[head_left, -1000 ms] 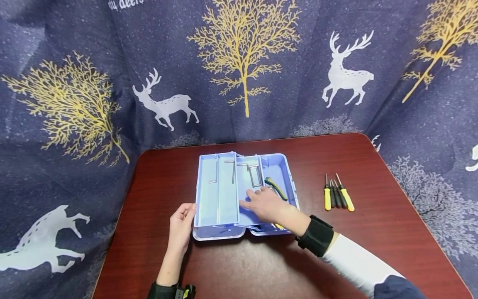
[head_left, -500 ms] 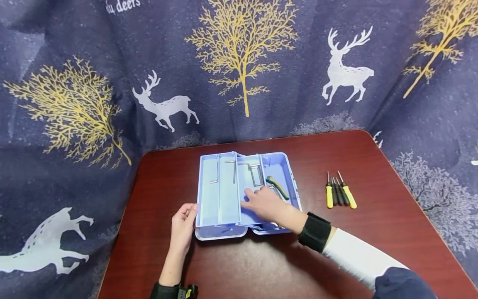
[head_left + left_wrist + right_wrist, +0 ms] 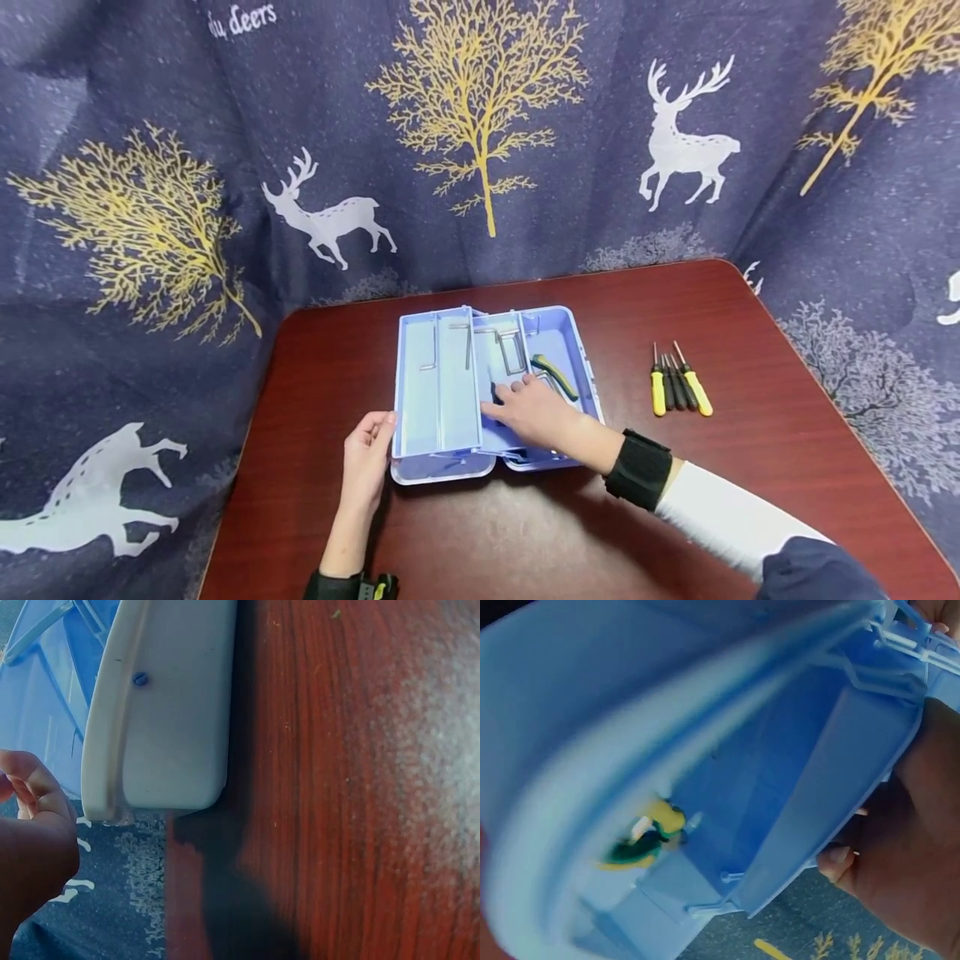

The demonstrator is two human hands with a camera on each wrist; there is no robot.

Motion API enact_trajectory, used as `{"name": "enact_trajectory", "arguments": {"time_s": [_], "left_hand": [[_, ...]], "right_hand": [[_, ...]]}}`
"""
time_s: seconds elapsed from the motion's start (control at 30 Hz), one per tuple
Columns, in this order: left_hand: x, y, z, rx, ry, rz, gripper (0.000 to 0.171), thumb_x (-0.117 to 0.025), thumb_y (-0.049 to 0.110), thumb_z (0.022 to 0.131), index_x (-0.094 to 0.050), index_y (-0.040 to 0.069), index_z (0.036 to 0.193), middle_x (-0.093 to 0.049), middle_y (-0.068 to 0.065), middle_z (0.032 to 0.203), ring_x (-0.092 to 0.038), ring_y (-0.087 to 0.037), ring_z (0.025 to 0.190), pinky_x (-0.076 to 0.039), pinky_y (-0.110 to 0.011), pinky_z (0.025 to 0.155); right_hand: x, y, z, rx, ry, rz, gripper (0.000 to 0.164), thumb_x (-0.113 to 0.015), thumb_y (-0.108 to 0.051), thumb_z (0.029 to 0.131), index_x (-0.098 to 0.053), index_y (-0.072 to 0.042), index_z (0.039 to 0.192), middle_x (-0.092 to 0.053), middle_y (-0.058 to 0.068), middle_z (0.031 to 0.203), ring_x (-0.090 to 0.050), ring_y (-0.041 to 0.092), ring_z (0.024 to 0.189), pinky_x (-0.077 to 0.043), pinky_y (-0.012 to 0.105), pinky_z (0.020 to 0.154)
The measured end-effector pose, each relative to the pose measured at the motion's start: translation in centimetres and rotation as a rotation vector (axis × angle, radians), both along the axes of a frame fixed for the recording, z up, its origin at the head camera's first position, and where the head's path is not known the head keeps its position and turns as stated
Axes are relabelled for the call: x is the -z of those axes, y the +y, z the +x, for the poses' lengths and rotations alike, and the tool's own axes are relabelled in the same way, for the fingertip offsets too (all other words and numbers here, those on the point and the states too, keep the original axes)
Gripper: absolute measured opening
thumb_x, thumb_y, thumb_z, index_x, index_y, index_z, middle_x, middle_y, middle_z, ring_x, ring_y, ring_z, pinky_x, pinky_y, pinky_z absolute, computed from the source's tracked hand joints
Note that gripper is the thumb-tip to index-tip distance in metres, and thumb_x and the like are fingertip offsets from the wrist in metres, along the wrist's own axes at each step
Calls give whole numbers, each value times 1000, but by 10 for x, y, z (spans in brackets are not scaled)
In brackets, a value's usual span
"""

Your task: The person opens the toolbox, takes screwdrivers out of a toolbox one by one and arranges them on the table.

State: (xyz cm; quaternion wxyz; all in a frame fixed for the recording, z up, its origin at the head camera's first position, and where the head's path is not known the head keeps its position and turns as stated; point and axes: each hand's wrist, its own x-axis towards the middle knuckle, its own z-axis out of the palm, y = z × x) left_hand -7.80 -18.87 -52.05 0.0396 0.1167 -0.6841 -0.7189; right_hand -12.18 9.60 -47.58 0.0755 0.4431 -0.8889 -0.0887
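Note:
A light blue toolbox [image 3: 584, 358] lies opened out on the table, its trays spread to the left. With thumb and fingers my left hand [image 3: 369, 446] grips the outer edge of the left tray [image 3: 418, 408]. My right hand [image 3: 536, 410] is over the inner tray, fingers curled down into it. At its fingertips shows a slim black-handled tool [image 3: 494, 389] with a thin shaft, mostly hidden by the hand. L-shaped hex keys [image 3: 468, 346] lie in the trays. A curved green handle with yellow edging [image 3: 553, 375] lies beyond my right hand, also visible in the right wrist view.
Several screwdrivers [image 3: 678, 392] with yellow or black handles lie side by side on the red-brown table [image 3: 750, 467], right of the toolbox. A dark blue cloth [image 3: 525, 250] with deer and trees hangs behind the table's far edge.
The slim black-handled tool now shows at my right fingertips, where it was not visible before. Both hands stay in nearly the same places; the head view shifts slightly.

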Motion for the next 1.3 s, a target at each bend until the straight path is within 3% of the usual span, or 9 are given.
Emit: {"name": "enact_trajectory", "arguments": {"time_s": [0.17,0.27,0.5,0.7,0.97,1.1,1.3], "left_hand": [[2,0,2,-2,-7,-6,25,-58,5,104,-58,-20,106,-62,6,67,-52,-6,52,-43,-19,46],[2,0,2,-6,-5,-3,25,-58,5,104,-58,-20,105,-61,6,66,-51,-6,52,-43,-19,46],[3,1,3,-9,-11,28,25,-58,5,105,-56,-20,105,-59,5,65,-49,-6,51,-42,-19,46],[3,1,2,-8,-9,16,25,-58,6,105,-56,-19,105,-59,5,66,-50,-7,52,-43,-19,46],[4,0,3,-18,-8,0,24,-58,5,104,-57,-19,105,-60,5,66,-50,-7,51,-42,-19,46],[3,0,2,-19,0,-5,23,-58,5,104,-57,-19,103,-60,5,66,-50,-7,51,-42,-19,46],[2,-1,-1,-23,0,0,20,-58,3,104,-58,-17,103,-62,5,69,-51,-7,52,-42,-19,47]], "right_hand": [[5,3,-1,-15,-9,-180,15,-70,-23,96,-65,-16,107,-63,2,92,-68,20,79,-51,37,69],[10,4,-3,-29,24,-274,15,-70,-29,97,-64,-16,97,-63,1,82,-68,19,74,-51,36,66],[13,4,-3,35,-22,-320,22,-73,-33,95,-61,-14,91,-64,0,78,-69,19,76,-49,37,68],[10,5,-5,84,-105,-423,20,-75,-18,87,-57,-13,93,-63,0,79,-68,19,76,-50,38,67],[-3,15,0,79,-300,-646,20,-72,1,90,-56,-5,101,-61,5,87,-61,20,76,-54,35,69],[-9,22,4,147,-336,-712,24,-71,2,91,-54,-1,108,-61,7,88,-60,19,79,-55,36,72],[-16,47,7,274,-355,-744,33,-72,-1,94,-54,3,121,-68,8,88,-65,17,73,-57,33,65]]}}
